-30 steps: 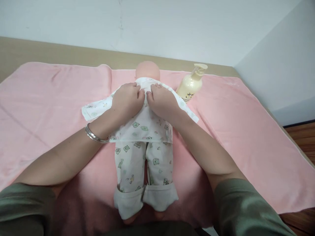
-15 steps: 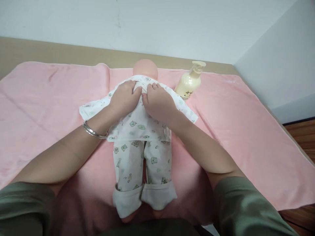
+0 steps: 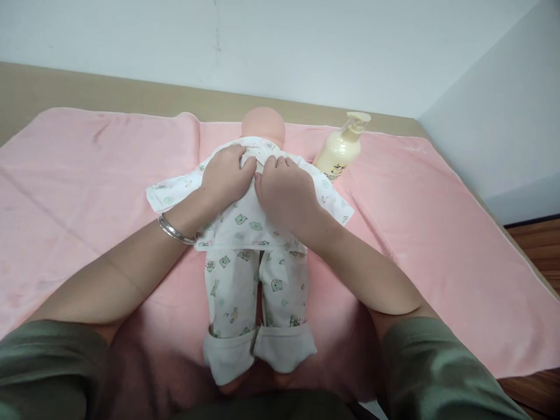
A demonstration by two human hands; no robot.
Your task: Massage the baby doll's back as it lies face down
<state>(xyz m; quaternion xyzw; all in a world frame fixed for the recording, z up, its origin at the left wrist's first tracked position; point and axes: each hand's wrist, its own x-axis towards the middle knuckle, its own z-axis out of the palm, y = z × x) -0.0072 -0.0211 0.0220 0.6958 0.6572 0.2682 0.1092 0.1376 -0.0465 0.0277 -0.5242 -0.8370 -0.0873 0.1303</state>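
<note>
A baby doll (image 3: 263, 123) lies along a pink blanket, its smooth head away from me and its feet toward me. It wears a white shirt (image 3: 247, 227) with small animal prints and matching pants (image 3: 234, 286) with the cuffs turned up. My left hand (image 3: 230, 175), below a silver bangle, has its fingers curled on the shirt's upper front by the collar. Close beside it, my right hand (image 3: 286, 189) is bent over the other side of the same opening. Both hands look closed on the shirt cloth; their fingertips are partly hidden.
A cream pump bottle (image 3: 340, 149) stands right of the doll's shoulder. The pink blanket (image 3: 437, 233) covers most of the tabletop (image 3: 131, 93), which meets a white wall (image 3: 306, 52) at the back. Wooden flooring (image 3: 534, 245) shows at the right.
The whole view has shifted a little, so everything sits slightly farther right. Both hands keep nearly the same place on the shirt, with the right fingers a bit more curled.
</note>
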